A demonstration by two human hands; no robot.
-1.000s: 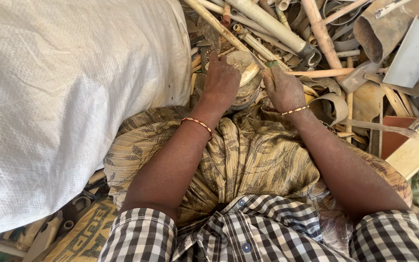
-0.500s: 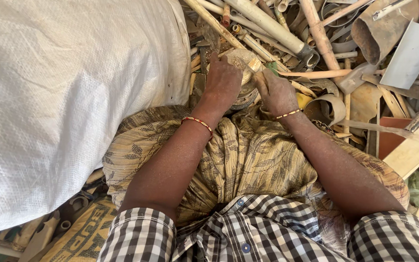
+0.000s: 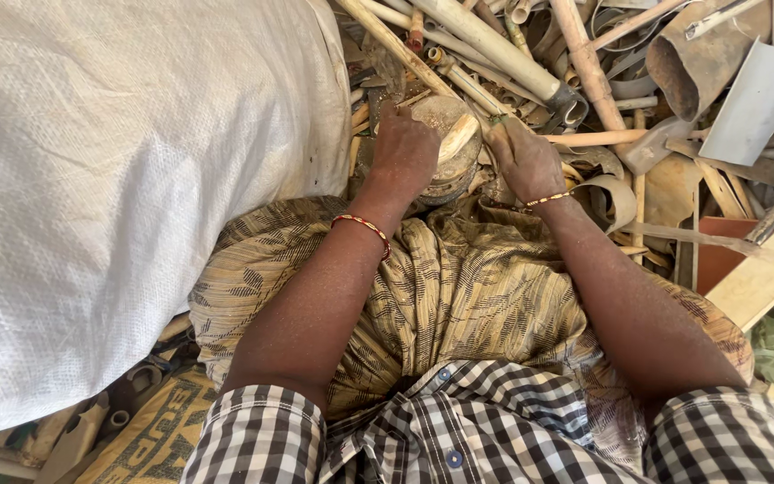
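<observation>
A big white sack fills the ground left of the lump, a rounded, dirty tan piece lying just past the person's patterned lap cloth. The left hand lies on the lump's left side, fingers curled over it in a closed hold. On the lump's right, the right hand is closed around what looks like a thin pale pipe, though the fingers hide the contact. Beyond the lump and to its right lies a heap of pipes and scrap, with a grey sheet farthest right.
</observation>
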